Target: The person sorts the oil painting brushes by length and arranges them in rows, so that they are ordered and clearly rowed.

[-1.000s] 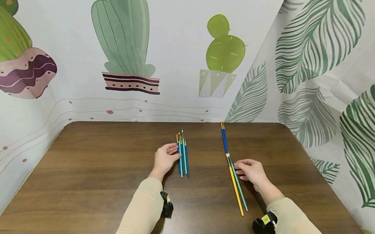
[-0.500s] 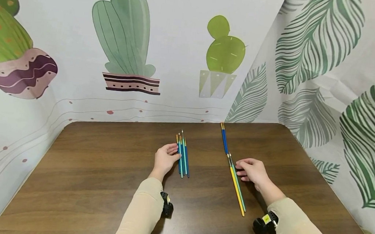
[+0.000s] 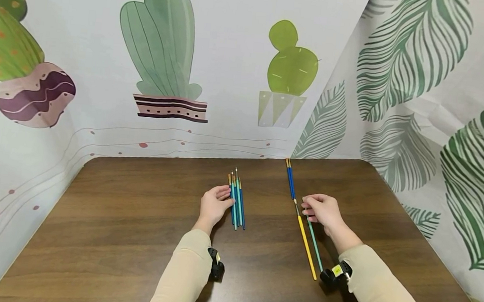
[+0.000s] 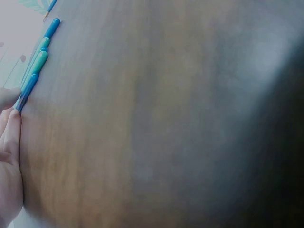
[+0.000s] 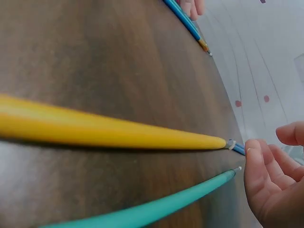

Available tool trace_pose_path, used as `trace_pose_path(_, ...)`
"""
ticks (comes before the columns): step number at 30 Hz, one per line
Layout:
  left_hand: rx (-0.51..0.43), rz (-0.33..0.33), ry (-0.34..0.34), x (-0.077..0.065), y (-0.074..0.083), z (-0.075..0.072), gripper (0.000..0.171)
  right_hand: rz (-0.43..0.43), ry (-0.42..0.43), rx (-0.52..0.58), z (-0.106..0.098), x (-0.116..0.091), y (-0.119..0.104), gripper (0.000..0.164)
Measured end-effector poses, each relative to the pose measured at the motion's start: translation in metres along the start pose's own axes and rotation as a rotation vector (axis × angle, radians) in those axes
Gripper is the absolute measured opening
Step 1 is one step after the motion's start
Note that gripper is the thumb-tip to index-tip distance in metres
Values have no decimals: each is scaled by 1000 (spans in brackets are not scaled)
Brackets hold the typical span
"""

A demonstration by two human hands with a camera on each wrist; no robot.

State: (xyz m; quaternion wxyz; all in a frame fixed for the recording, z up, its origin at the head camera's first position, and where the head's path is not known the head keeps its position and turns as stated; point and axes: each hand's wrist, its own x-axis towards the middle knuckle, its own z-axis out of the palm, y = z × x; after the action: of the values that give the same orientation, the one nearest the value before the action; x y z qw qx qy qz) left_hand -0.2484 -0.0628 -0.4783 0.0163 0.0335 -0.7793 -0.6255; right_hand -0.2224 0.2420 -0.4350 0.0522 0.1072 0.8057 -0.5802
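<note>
My left hand (image 3: 214,206) lies at the left side of a bundle of blue and teal paintbrushes (image 3: 236,200). Its thumb and fingers hold the edge of the bundle; in the left wrist view they close about a blue handle (image 4: 28,88). At the right, my right hand (image 3: 322,210) is over the bristle end of a teal paintbrush (image 3: 314,239). In the right wrist view its thumb stands apart from the fingers, which are close to that brush's tip. A yellow paintbrush (image 3: 307,247) lies to the left of the teal one, a narrow gap between them.
Two blue paintbrushes (image 3: 291,181) lie side by side beyond the yellow brush, reaching the table's back edge. Everything rests on a brown wooden table (image 3: 133,237). A wall covering (image 3: 231,74) with cactus and leaf prints rises behind it.
The teal brush first drew in against the yellow one, then its bristle end shifted right, away from it. My right hand moved slightly farther up the table. My left hand stayed put.
</note>
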Motion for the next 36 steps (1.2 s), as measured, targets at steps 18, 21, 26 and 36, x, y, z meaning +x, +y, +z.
trace_pose_path(18,0,5,-3,-1,2,-1,44,56,13,18,0,-5,7,38)
trace_pose_path(21,-2,0,-4,-1,1,-1,44,61,7,25,1,-6,8,39)
trace_pose_path(26,1,-1,-6,0,0,-1,44,63,2,14,2,-5,9,39)
trace_pose_path(36,4,6,-1,2,-2,0,43,35,30,-20,0,-3,9,37)
